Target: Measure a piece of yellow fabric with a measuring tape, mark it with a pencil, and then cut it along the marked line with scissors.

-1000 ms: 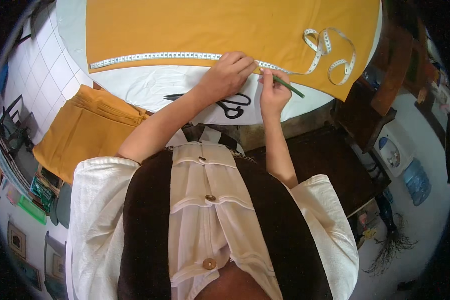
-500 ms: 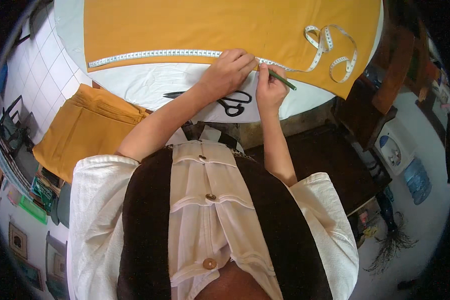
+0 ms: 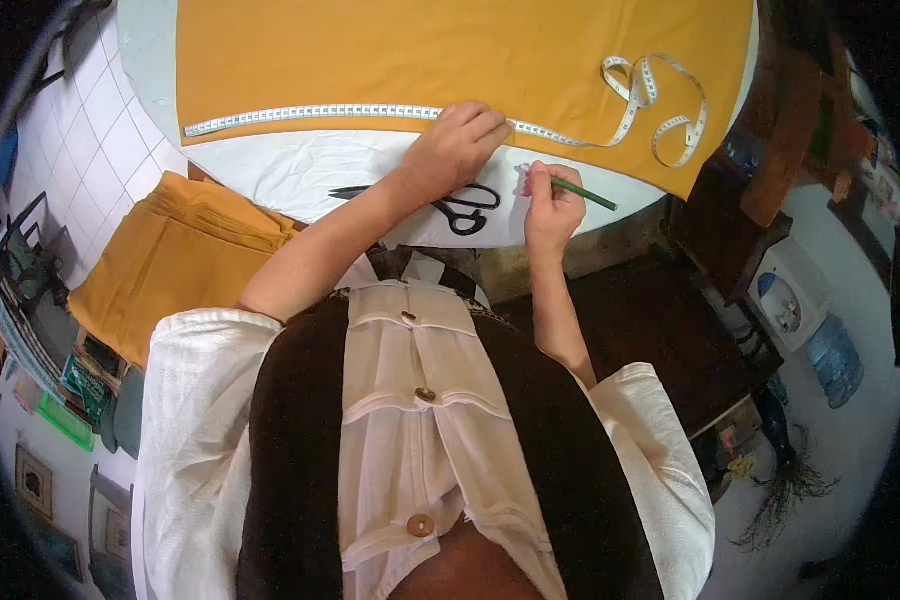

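Observation:
A white tape measure (image 3: pixel 320 113) lies along the near edge of mustard-yellow fabric (image 3: pixel 390 55), stretched from the left and looped at the right. My left hand (image 3: pixel 457 140) presses it down near the fabric's edge, fingers together over the tape. In my right hand (image 3: pixel 553 212) is a green pencil (image 3: pixel 588 193), its free end slanting to the right. That hand is over the white table surface, just below the fabric and apart from it. Black-handled scissors (image 3: pixel 465 212) lie beneath my left wrist, blades pointing left.
Folded mustard fabric (image 3: pixel 170 265) sits to the left, below the white table (image 3: pixel 280 165). Dark wooden furniture (image 3: pixel 630 320) stands at the right. At the far left is white tiled floor (image 3: pixel 100 110).
My right hand, with the pencil, has drawn back from the tape and fabric edge toward me. My left hand stays on the tape.

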A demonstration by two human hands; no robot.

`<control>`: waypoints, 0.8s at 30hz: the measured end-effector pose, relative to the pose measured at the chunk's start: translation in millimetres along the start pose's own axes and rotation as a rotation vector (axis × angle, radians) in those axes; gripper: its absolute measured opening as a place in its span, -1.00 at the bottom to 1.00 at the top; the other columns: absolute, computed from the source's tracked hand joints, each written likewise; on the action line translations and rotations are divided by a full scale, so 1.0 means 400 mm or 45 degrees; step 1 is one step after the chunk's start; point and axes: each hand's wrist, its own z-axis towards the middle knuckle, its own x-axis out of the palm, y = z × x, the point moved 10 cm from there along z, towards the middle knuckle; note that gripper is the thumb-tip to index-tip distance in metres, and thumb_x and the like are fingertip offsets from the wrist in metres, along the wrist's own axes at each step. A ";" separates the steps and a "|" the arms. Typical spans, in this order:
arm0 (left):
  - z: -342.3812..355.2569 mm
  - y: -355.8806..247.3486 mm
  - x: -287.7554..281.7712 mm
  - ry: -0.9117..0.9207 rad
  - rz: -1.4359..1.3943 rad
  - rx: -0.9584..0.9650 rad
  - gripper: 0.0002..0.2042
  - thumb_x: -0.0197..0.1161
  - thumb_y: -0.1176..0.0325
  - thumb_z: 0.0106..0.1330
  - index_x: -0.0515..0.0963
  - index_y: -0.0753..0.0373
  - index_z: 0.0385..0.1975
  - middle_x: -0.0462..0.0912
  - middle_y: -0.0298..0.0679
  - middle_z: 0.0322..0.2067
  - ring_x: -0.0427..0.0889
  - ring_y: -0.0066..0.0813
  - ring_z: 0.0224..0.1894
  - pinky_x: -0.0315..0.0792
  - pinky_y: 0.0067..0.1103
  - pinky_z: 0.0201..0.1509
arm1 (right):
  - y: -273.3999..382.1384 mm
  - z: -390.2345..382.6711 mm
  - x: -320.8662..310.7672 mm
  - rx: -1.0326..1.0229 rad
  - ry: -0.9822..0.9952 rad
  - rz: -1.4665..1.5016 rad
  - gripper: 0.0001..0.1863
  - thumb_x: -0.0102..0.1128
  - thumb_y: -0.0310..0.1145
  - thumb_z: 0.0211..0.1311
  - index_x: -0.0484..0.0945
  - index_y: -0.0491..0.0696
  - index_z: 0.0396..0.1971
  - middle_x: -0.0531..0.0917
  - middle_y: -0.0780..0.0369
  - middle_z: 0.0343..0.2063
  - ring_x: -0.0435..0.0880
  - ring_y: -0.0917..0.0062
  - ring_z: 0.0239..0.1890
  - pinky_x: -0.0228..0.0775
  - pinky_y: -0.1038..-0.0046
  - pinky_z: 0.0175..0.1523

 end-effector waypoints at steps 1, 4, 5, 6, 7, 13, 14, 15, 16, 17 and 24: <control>0.001 0.002 -0.002 -0.014 -0.029 0.001 -0.74 0.22 0.44 0.22 0.59 0.29 -0.09 0.56 -0.27 -0.12 0.49 -0.34 -0.09 0.41 -0.50 0.06 | 0.001 -0.001 0.003 0.000 -0.014 0.007 -0.92 0.22 -0.50 0.35 0.57 -0.17 -0.22 0.71 0.14 -0.37 0.57 0.60 -0.48 0.48 0.60 -0.33; 0.006 0.006 -0.009 -0.059 -0.118 0.007 -0.75 0.22 0.46 0.23 0.60 0.31 -0.10 0.57 -0.25 -0.12 0.50 -0.31 -0.10 0.41 -0.49 0.06 | 0.006 0.000 0.011 -0.006 -0.055 0.029 -0.91 0.19 -0.47 0.40 0.58 -0.17 -0.19 0.68 0.19 -0.39 0.58 0.57 -0.44 0.49 0.57 -0.27; 0.006 0.008 -0.012 -0.066 -0.111 0.014 -0.75 0.22 0.46 0.23 0.60 0.31 -0.10 0.57 -0.25 -0.12 0.50 -0.31 -0.10 0.41 -0.49 0.06 | 0.011 0.008 0.012 -0.018 -0.054 0.034 -0.91 0.19 -0.47 0.40 0.58 -0.17 -0.19 0.68 0.19 -0.39 0.58 0.57 -0.44 0.49 0.57 -0.27; 0.007 0.012 -0.017 -0.077 -0.151 0.003 -0.76 0.23 0.46 0.23 0.60 0.31 -0.11 0.58 -0.25 -0.12 0.51 -0.30 -0.10 0.42 -0.48 0.05 | 0.053 0.019 0.005 -0.208 -0.072 -0.125 -0.91 0.20 -0.48 0.39 0.58 -0.15 -0.19 0.68 0.19 -0.38 0.59 0.55 -0.42 0.49 0.55 -0.25; 0.006 0.017 -0.017 -0.087 -0.193 -0.004 -0.77 0.23 0.46 0.23 0.60 0.31 -0.12 0.58 -0.24 -0.12 0.51 -0.29 -0.10 0.42 -0.46 0.05 | 0.091 0.028 -0.003 -0.400 -0.096 -0.284 -0.90 0.20 -0.48 0.38 0.59 -0.14 -0.18 0.68 0.19 -0.37 0.60 0.54 -0.40 0.49 0.53 -0.22; 0.003 0.047 0.007 -0.017 -0.325 -0.034 -0.77 0.26 0.47 0.28 0.60 0.31 -0.07 0.62 -0.19 -0.11 0.57 -0.23 -0.11 0.47 -0.43 0.01 | 0.216 0.067 0.054 -1.160 0.027 -1.063 -0.80 0.20 -0.55 0.24 0.61 -0.12 -0.14 0.69 0.21 -0.35 0.60 0.41 -0.26 0.45 0.42 -0.07; 0.002 0.055 0.015 0.018 -0.341 -0.046 -0.76 0.27 0.47 0.30 0.60 0.32 -0.05 0.63 -0.18 -0.11 0.58 -0.21 -0.11 0.48 -0.43 0.01 | 0.223 0.066 0.077 -1.275 0.086 -1.222 -0.77 0.19 -0.57 0.20 0.61 -0.12 -0.13 0.69 0.21 -0.34 0.60 0.38 -0.23 0.44 0.40 -0.04; 0.004 0.063 0.015 -0.010 -0.315 -0.022 -0.76 0.27 0.47 0.30 0.60 0.32 -0.05 0.63 -0.18 -0.11 0.58 -0.21 -0.11 0.48 -0.43 0.01 | 0.224 0.080 0.073 -1.316 0.064 -1.210 -0.77 0.19 -0.57 0.20 0.61 -0.12 -0.13 0.69 0.21 -0.34 0.60 0.38 -0.23 0.44 0.40 -0.04; 0.007 0.067 0.018 -0.027 -0.327 -0.033 -0.77 0.27 0.46 0.30 0.61 0.32 -0.06 0.63 -0.18 -0.13 0.58 -0.22 -0.11 0.48 -0.42 0.00 | 0.210 0.095 0.066 -1.289 0.126 -1.171 -0.76 0.22 -0.58 0.18 0.62 -0.12 -0.13 0.68 0.21 -0.34 0.59 0.39 -0.25 0.43 0.42 -0.07; 0.009 0.060 0.013 -0.043 -0.340 -0.043 -0.77 0.28 0.46 0.30 0.61 0.32 -0.07 0.64 -0.18 -0.15 0.59 -0.22 -0.12 0.49 -0.42 0.00 | 0.198 0.098 0.057 -1.260 0.189 -1.132 -0.74 0.25 -0.59 0.15 0.62 -0.12 -0.13 0.67 0.21 -0.33 0.59 0.39 -0.28 0.43 0.44 -0.10; -0.019 -0.018 -0.083 0.117 -0.454 -0.049 -0.84 0.29 0.39 0.31 0.65 0.30 -0.19 0.67 -0.22 -0.31 0.60 -0.24 -0.21 0.49 -0.42 -0.05 | 0.326 -0.039 0.096 -1.060 0.638 -0.798 -0.68 0.36 -0.61 0.04 0.62 -0.14 -0.14 0.63 0.22 -0.31 0.56 0.42 -0.36 0.42 0.47 -0.20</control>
